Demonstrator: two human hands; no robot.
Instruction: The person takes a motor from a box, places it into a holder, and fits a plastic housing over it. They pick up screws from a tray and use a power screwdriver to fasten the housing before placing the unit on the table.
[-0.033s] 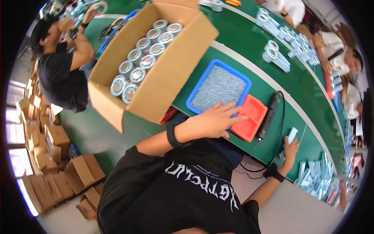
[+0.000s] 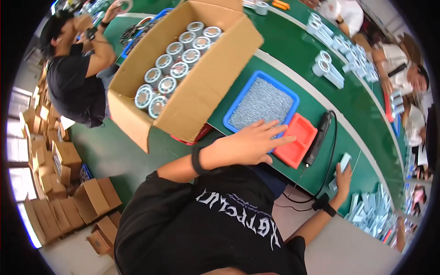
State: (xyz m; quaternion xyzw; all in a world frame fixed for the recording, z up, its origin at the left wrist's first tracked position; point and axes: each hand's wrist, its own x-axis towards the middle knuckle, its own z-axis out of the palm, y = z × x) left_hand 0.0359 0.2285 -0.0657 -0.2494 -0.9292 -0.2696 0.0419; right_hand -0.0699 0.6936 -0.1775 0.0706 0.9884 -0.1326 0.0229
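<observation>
My left hand (image 2: 251,144) is open, fingers spread over the near corner of a blue tray (image 2: 229,107) filled with small silver metal pieces. Its fingertips reach the edge of a red two-compartment tray (image 2: 293,153); whether they touch it, I cannot tell. On the right, my right hand (image 2: 343,181) is closed around a long light-blue plastic piece (image 2: 345,160), whose ends show above and below the fingers. A black electric screwdriver (image 2: 319,139) with a cord lies between the red tray and this hand.
A cardboard box (image 2: 215,87) of round light-blue parts stands left of the trays. More light-blue pieces (image 2: 371,208) are heaped at the right. A green belt (image 2: 293,48) carries light-blue parts beyond a pale rail. A co-worker (image 2: 73,78) stands left; others sit across.
The whole view has shifted slightly. Both hands look almost the same: the left spread by the trays, the right on the plastic piece.
</observation>
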